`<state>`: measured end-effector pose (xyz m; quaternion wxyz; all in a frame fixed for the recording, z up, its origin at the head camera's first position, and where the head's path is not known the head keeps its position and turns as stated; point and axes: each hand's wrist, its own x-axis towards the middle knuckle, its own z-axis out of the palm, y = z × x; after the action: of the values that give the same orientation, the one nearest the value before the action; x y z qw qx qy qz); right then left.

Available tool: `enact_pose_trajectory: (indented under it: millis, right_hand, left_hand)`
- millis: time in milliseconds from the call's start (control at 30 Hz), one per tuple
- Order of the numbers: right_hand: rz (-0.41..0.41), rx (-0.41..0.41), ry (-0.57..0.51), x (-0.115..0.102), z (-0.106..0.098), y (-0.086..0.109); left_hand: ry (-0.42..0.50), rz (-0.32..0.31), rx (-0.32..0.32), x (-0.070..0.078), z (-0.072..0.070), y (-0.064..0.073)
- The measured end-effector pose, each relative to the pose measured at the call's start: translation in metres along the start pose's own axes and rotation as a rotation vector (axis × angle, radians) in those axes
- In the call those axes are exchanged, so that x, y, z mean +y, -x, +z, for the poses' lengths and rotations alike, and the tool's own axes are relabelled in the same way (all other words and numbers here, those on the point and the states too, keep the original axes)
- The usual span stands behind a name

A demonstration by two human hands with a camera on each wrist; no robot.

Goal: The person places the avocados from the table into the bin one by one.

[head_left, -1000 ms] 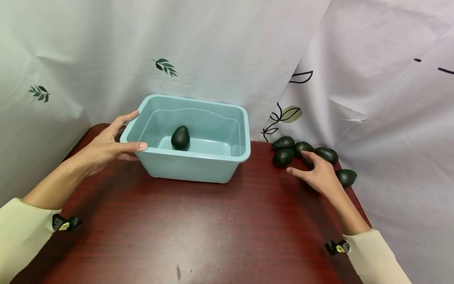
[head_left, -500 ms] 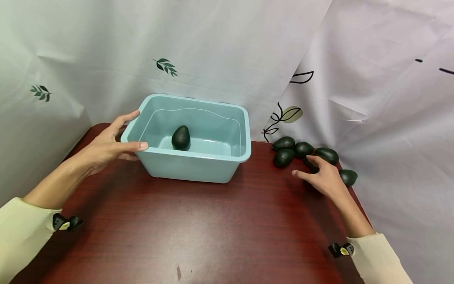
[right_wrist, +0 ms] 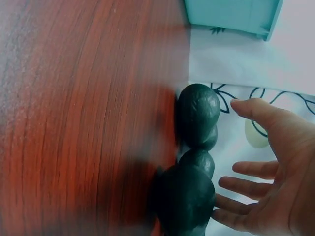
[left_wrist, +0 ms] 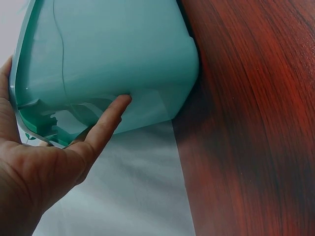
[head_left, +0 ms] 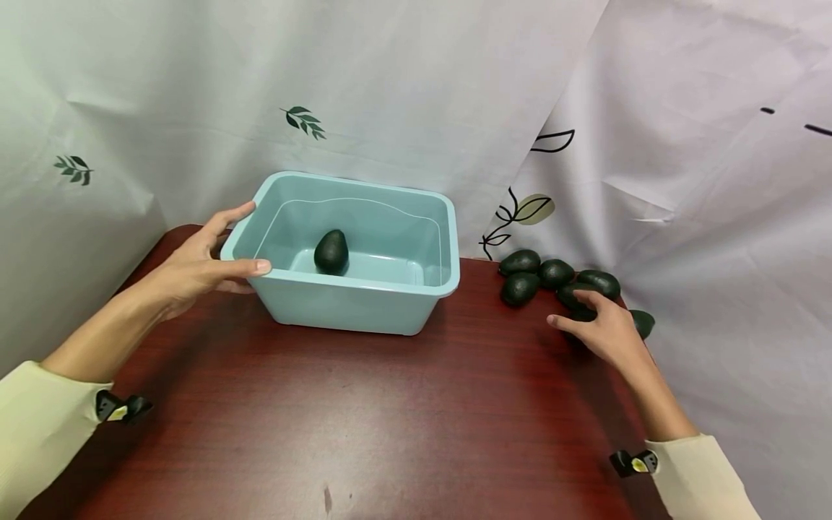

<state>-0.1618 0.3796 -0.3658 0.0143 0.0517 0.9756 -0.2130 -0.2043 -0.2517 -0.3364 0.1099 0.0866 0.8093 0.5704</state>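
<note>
A light blue plastic bin (head_left: 351,307) stands at the back of the table, with one dark green avocado (head_left: 331,253) inside it. My left hand (head_left: 185,274) grips the bin's left end, thumb over the front rim; in the left wrist view, a finger (left_wrist: 106,125) lies along the outer wall. On the right, my right hand (head_left: 604,325) hovers by a cluster of avocados (head_left: 520,289), fingers spread and loosely bent. The right wrist view shows the nearest avocado (right_wrist: 187,199) by its fingertips, though contact is hard to tell. Part of the cluster hides behind this hand.
The reddish-brown wooden table (head_left: 364,412) spreads in front of the bin. White cloth (head_left: 403,87) with leaf prints hangs behind and along both sides. One avocado (head_left: 643,323) lies near the table's right edge, partly covered by the right hand.
My right hand has drawn back toward me and slightly right, uncovering more of the middle avocado and covering more of the rightmost one. The left hand and bin stay put.
</note>
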Motion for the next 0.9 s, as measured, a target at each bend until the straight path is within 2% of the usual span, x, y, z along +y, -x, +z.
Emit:
enact_pose_trajectory:
  millis: [400, 667, 900]
  right_hand:
    - [0.031, 0.008, 0.018, 0.014, 0.001, 0.002]
    - [0.071, -0.032, 0.039, 0.022, 0.003, 0.002]
    - [0.06, -0.047, 0.033, 0.028, 0.004, 0.005]
  left_hand:
    - [0.004, 0.001, -0.004, 0.001, 0.001, -0.001]
    - [0.009, 0.003, -0.004, 0.002, 0.001, 0.0]
    - [0.012, 0.005, -0.003, 0.001, 0.0, 0.001]
